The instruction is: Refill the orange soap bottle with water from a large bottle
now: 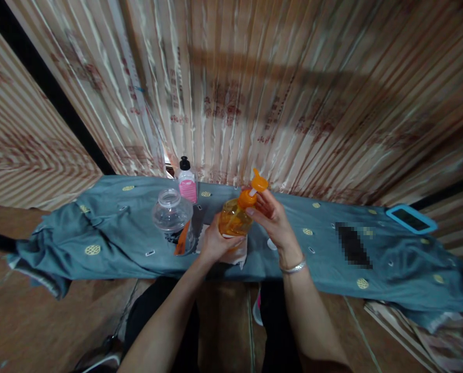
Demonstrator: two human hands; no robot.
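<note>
A pump bottle of amber liquid stands near the front of the cloth-covered bench, tilted slightly to the right. My left hand is wrapped round its body from the left. At the neck, the fingers of my right hand close on the orange pump head, whose spout rises above them. Under the bottle lies a pale cloth or paper. Left of my left hand is a clear, wide-bodied plastic bottle without a cap, with an orange and black label. Whether the pump collar is loose I cannot tell.
A pink-labelled bottle with a black cap stands behind the clear bottle. A small white disc lies by my right wrist. Farther right are a blue-framed device and a blurred-out dark object. Striped plastic sheeting hangs behind the bench.
</note>
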